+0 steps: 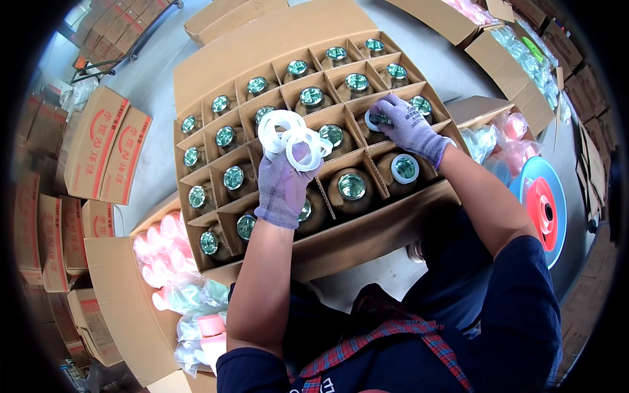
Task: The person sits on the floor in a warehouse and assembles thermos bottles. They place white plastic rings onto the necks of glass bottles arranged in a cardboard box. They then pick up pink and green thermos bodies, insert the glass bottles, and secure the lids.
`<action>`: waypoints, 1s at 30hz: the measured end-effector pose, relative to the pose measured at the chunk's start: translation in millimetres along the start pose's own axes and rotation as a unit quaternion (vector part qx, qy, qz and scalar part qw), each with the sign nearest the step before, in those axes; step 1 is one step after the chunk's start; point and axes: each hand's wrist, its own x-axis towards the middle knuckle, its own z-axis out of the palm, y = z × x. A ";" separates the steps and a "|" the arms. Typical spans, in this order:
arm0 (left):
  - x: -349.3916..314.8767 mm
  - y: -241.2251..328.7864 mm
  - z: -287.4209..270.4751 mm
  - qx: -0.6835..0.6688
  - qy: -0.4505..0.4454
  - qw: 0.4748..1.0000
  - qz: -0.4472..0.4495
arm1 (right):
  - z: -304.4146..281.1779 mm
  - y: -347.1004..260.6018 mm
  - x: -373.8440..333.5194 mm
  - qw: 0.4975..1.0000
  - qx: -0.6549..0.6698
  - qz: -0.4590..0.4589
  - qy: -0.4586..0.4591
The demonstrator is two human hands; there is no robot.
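Note:
In front of me stands a large open cardboard box, split by cardboard dividers into cells. Most visible cells hold a glass jar with a shiny greenish mouth, such as this jar. My left hand, in a grey glove, is closed around a bunch of several translucent white rings above the middle cells. At the right side, my gloved right hand has its fingers bent over a jar mouth, gripping a white ring there. Just nearer me, another white ring sits around a jar mouth.
An open box of pink and clear bagged items is at the lower left. More bagged items and a blue-and-red round object are at the right. Cartons stand at the left; further open boxes lie at the upper right.

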 end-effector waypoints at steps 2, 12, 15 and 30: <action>0.0 0.7 8.2 -0.026 -0.007 0.999 -0.040 | 8.3 8.1 -3.8 0.997 -0.040 -0.040 0.060; -6.4 -2.0 0.0 -0.089 -0.070 0.992 -0.053 | -18.5 -80.0 25.2 0.944 0.319 -0.063 -0.054; 3.6 -1.6 -3.8 -0.079 -0.090 0.992 -0.033 | 3.2 -97.3 27.0 0.948 0.303 -0.037 -0.093; 10.0 22.9 -19.2 -0.099 0.068 0.993 -0.003 | 38.7 -88.6 64.5 0.989 -0.122 0.044 -0.072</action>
